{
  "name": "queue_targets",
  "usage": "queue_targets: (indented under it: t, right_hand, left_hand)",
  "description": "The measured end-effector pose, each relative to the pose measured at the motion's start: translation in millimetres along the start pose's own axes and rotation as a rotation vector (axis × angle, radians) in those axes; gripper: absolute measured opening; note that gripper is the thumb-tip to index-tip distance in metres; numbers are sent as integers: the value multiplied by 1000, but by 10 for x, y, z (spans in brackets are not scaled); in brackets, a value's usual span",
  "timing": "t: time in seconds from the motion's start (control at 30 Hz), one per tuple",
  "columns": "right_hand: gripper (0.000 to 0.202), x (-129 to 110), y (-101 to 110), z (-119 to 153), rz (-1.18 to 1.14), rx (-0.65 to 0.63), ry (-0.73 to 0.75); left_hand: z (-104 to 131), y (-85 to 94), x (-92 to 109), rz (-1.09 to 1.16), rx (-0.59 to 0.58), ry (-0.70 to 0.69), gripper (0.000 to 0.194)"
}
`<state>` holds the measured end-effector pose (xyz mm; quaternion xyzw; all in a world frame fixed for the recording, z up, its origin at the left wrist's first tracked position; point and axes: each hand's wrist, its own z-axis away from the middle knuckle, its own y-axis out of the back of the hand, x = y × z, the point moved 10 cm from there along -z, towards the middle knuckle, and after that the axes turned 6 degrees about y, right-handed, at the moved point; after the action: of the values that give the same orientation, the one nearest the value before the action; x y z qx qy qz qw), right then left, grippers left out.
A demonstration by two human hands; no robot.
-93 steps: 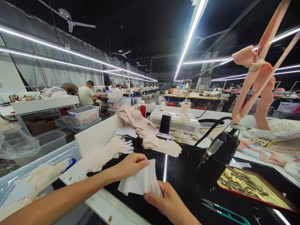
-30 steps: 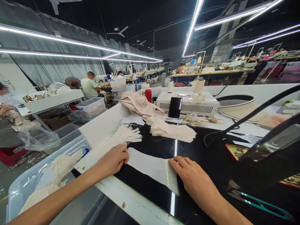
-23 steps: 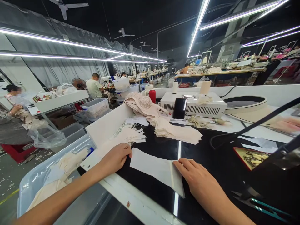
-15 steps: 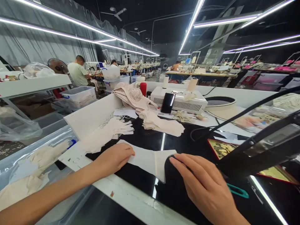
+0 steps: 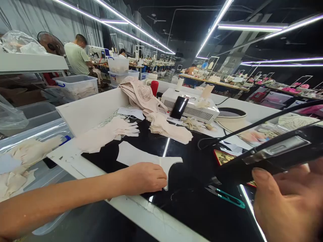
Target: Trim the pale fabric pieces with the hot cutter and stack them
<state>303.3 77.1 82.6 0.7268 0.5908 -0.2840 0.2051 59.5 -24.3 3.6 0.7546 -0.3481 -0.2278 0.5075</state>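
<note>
A pale cut fabric piece [image 5: 136, 156] with a seam line lies on the glossy black table top [image 5: 191, 208]. My left hand [image 5: 146, 178] rests on its near edge, fingers curled down and closed on the cloth by the seam. At the right, my right hand [image 5: 285, 201] is closed around a black hand-held tool [image 5: 277, 153] with a cable; the thumb shows below it, the other fingers are partly hidden and blurred. Teal thread snips [image 5: 230, 197] lie below the tool's tip.
Stacks of cut fabric [image 5: 171, 129] and a lace-cupped bra [image 5: 141, 94] lie behind. A phone [image 5: 179, 107] leans against a white vented box [image 5: 189, 104]. A red-rimmed tray [image 5: 223, 157] sits right, plastic bins [image 5: 78, 89] left. A person [image 5: 78, 55] sits farther back.
My right hand has left the fabric's right end and moved right onto the black tool. My left hand has slid right and nearer along the fabric. The view has shifted and tilted slightly.
</note>
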Motion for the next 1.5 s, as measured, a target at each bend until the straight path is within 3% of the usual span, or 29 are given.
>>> queue_targets:
  t: [0.07, 0.2, 0.33, 0.47, 0.6, 0.8, 0.9, 1.1, 1.5]
  right_hand:
    - [87, 2, -112, -67, -32, 25, -59]
    - [58, -12, -363, -71, -166, 17, -155]
    - [44, -144, -494, -40, -166, 36, -90]
    - [44, -193, -572, -5, -138, 36, -88]
    - [46, -222, -689, 86, -165, -20, -111]
    - [54, -283, -910, 332, -419, -89, -180]
    - [56, -344, -983, 427, -519, -91, -193]
    - [49, -426, -1077, 523, -599, -122, -191]
    - [52, -398, -1086, 581, -523, -141, -166]
  left_hand:
    - [-18, -3, 13, -19, 1, -11, 8]
    - [-45, -35, 100, -113, -5, -59, 19]
    - [-66, -73, 186, -203, 11, -82, 23]
    - [-83, -112, 232, -225, 34, -71, 22]
    - [-88, -161, 167, -100, 16, 6, 21]
    - [-59, -184, -157, 410, 38, 324, 14]
    - [-44, -198, -223, 548, 59, 411, 17]
    - [-52, -178, -206, 610, 78, 433, 17]
    - [-40, -159, -172, 618, 87, 400, 16]
